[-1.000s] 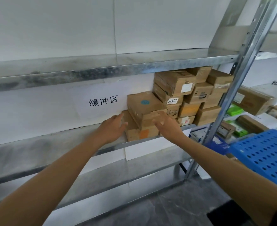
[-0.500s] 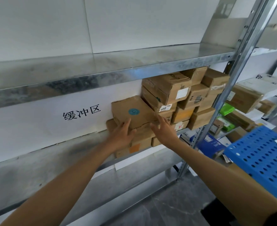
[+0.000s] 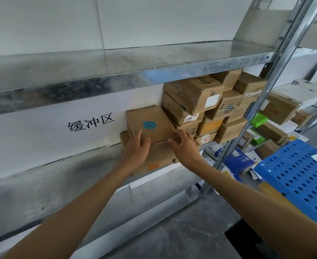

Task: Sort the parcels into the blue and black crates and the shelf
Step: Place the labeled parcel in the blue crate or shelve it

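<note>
Pressing the stickered parcel [image 3: 154,119], left hand [image 3: 136,151] and right hand [image 3: 186,149] lie flat-fingered. It tops another box [image 3: 160,156] on the shelf [image 3: 60,184].

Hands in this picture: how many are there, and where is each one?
2. The left hand rests flat on the lower left of the parcel with the blue round sticker on the shelf; the right hand touches that parcel's lower right corner. None seems hidden.
</note>
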